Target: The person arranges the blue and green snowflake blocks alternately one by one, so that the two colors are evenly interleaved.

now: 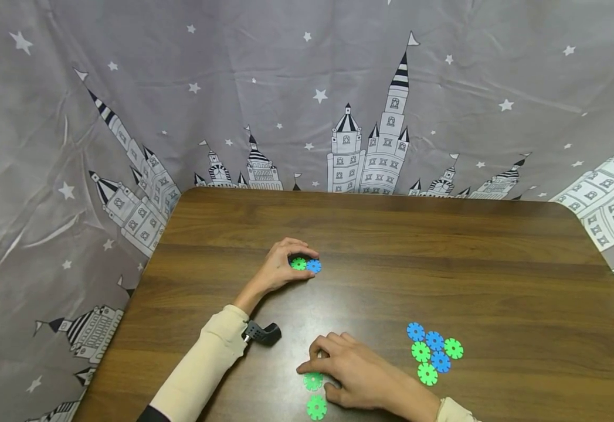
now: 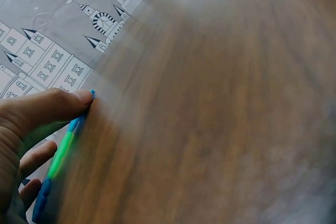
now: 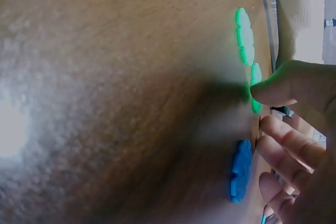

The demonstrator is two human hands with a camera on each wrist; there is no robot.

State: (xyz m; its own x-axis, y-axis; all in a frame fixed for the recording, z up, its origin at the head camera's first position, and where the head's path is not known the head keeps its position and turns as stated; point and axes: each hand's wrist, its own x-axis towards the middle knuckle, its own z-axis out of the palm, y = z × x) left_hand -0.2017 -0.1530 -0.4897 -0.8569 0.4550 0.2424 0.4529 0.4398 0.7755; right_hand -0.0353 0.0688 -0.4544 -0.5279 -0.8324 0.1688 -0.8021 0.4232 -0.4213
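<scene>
My left hand (image 1: 282,265) curls round a green notched disc (image 1: 298,264) and a blue notched disc (image 1: 314,266), its thumb and forefinger at the blue disc's edges. In the left wrist view, the thumb touches a blue edge, and another blue disc (image 2: 42,201) shows past the green one. Nearer the front, my right hand (image 1: 359,372) pinches a green disc (image 1: 313,382) between thumb and forefinger. Another green disc (image 1: 316,407) lies just in front of it. The right wrist view also shows a blue disc (image 3: 241,171) beside the fingers, hidden in the head view.
To the right of my right hand lies a loose cluster of blue discs (image 1: 435,340) and green discs (image 1: 427,374). The wooden table (image 1: 497,252) ends at a grey curtain (image 1: 264,70) printed with castles and stars. A black strap mount (image 1: 264,333) sticks out from my left sleeve.
</scene>
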